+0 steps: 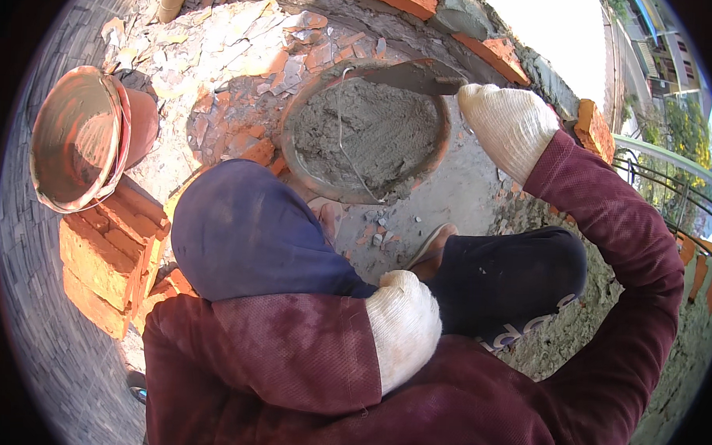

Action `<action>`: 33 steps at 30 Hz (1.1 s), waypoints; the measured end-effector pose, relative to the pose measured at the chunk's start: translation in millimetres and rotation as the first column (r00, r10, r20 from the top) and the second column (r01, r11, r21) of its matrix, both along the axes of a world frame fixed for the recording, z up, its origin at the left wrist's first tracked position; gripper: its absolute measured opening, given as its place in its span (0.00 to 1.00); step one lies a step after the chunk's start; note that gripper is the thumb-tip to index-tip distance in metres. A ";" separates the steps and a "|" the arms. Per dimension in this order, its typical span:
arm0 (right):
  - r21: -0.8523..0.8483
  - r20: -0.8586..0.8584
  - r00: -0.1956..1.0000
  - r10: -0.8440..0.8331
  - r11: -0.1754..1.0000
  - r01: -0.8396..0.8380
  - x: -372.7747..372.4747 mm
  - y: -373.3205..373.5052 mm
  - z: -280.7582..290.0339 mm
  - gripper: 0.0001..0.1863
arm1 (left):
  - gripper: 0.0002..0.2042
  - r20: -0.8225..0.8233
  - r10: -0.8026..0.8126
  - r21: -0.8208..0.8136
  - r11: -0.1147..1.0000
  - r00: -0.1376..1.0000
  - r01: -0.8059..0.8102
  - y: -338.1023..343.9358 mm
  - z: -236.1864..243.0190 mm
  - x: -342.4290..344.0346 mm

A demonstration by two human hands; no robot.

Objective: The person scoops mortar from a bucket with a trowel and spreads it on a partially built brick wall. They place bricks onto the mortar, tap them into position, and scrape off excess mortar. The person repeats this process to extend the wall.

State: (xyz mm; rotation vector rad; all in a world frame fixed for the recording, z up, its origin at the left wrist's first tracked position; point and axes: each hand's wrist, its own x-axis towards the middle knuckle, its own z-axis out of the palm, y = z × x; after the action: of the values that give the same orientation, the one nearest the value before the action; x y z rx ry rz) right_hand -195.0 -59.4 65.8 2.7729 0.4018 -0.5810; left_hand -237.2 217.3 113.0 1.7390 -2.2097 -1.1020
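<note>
My right hand [510, 132], in a cream knitted glove, is closed around the handle of a trowel. The trowel's dark blade [424, 74] lies at the far right rim of a round tub [287, 134]. Wet grey mortar [367, 133] fills much of this tub, and a thin wire handle crosses over it. My left hand [406, 326], gloved the same way, is curled closed in front of my body, beside my bent knees. Its fingers are mostly turned from view, so whatever may be inside them is hidden.
An orange-brown bucket [75, 138], smeared with mortar inside, tilts at the left above stacked bricks [99, 268]. Broken brick and flaky debris [252, 50] cover the ground beyond. A low brick-and-mortar course [495, 56] runs along the far right, with metal bars [663, 182] past it.
</note>
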 end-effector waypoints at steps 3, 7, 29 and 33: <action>0.021 -0.250 0.961 -0.122 0.991 0.131 7.2 6.4 -8.4 0.15 | 0.07 -0.027 0.129 -0.169 0.977 0.991 -0.132 14.9 -7.3 -2.7; 0.128 -0.626 0.722 -0.293 0.875 0.467 8.6 5.2 -35.7 0.14 | 0.06 -0.004 0.153 -0.244 0.958 0.988 -0.149 23.7 -9.7 0.0; 0.430 -0.847 0.507 -0.161 0.354 0.830 -37.1 -72.0 -4.8 0.21 | 0.05 -0.016 0.143 -0.204 0.969 0.990 -0.143 -2.9 -17.4 7.9; 0.529 -0.758 0.573 -0.312 0.220 0.819 -70.6 -129.3 22.6 0.21 | 0.05 -0.002 0.095 -0.203 0.975 0.996 -0.093 -17.3 -25.6 6.5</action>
State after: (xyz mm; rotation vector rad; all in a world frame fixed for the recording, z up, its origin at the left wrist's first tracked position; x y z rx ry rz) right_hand -265.6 -188.7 88.4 3.6860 -0.6184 -1.8016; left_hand -230.8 200.1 87.4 1.7426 -2.1341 -0.8194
